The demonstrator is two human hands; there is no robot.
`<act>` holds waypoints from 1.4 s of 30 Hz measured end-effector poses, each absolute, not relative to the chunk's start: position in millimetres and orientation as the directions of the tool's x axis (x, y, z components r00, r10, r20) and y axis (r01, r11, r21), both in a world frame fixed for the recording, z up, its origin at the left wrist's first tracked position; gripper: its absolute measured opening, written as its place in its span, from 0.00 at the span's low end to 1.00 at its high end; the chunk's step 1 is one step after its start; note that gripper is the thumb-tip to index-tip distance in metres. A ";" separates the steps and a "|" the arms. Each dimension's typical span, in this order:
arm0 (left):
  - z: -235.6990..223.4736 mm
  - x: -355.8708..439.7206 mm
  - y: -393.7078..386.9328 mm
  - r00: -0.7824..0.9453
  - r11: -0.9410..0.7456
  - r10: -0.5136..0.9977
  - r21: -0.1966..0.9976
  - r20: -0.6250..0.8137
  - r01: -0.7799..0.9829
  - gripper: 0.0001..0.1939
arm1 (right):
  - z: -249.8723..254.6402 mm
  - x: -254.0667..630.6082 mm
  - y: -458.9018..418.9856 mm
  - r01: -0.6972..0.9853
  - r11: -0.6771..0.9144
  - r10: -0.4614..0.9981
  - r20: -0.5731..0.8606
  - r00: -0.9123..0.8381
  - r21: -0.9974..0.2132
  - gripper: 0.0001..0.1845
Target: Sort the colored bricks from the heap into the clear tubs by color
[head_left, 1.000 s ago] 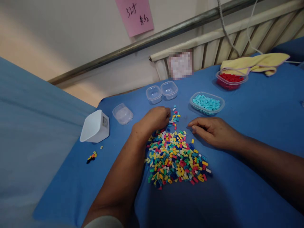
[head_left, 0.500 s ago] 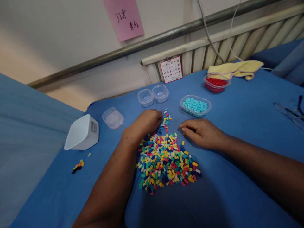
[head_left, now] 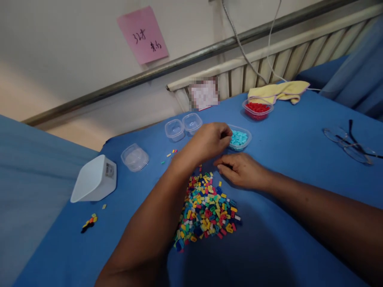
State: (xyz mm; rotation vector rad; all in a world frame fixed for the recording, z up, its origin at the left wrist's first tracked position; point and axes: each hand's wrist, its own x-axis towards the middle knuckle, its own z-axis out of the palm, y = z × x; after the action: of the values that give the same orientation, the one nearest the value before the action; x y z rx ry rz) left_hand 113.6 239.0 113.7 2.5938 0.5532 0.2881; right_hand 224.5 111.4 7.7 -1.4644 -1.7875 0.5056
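My left hand (head_left: 214, 139) is over the near-left rim of a clear tub of light-blue toy bricks (head_left: 239, 137). Its fingers are pinched together, and whatever they hold is too small to make out. Just below it, my right hand (head_left: 242, 169) rests on the blue cloth with fingers curled and the tips close to the thumb; I cannot make out anything between them. In front of both hands lies a heap of mixed coloured toy bricks (head_left: 208, 209), partly hidden by my left forearm. A few stray bricks (head_left: 172, 152) lie left of that forearm.
Two clear tubs (head_left: 174, 130) stand by the wall, and another clear container (head_left: 135, 158) is farther left. A white bin (head_left: 95, 181) stands at the left, with a small cluster of bricks (head_left: 89, 223) nearby. A tub of red pieces (head_left: 257, 109), yellow cloth (head_left: 278, 92) and glasses (head_left: 348, 145) are right.
My left hand has moved right, from the small loose bricks behind the heap to the tub of light-blue bricks. My right hand stays beside the heap. The camera view has shifted slightly.
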 end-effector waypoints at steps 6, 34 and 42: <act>109.3 147.0 234.7 0.926 -0.829 0.373 0.473 0.066 0.300 0.09 | 8.7 223.7 113.4 0.670 0.276 0.946 0.316 -0.065 -0.689 0.15; 88.4 31.8 273.3 0.863 -0.840 0.483 0.197 -0.151 0.505 0.16 | 4.7 225.8 108.9 0.641 0.253 0.960 0.270 -0.073 -0.725 0.14; 91.4 15.2 280.7 0.762 -0.772 0.626 0.003 -0.167 0.635 0.14 | 3.5 227.7 106.3 0.629 0.257 0.961 0.265 -0.083 -0.734 0.14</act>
State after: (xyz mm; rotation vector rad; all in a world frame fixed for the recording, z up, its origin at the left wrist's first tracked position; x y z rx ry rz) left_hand 15.2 280.7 91.4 2.8927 1.0362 -0.2415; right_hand 227.7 106.3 3.5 -1.4541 -1.7984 0.5753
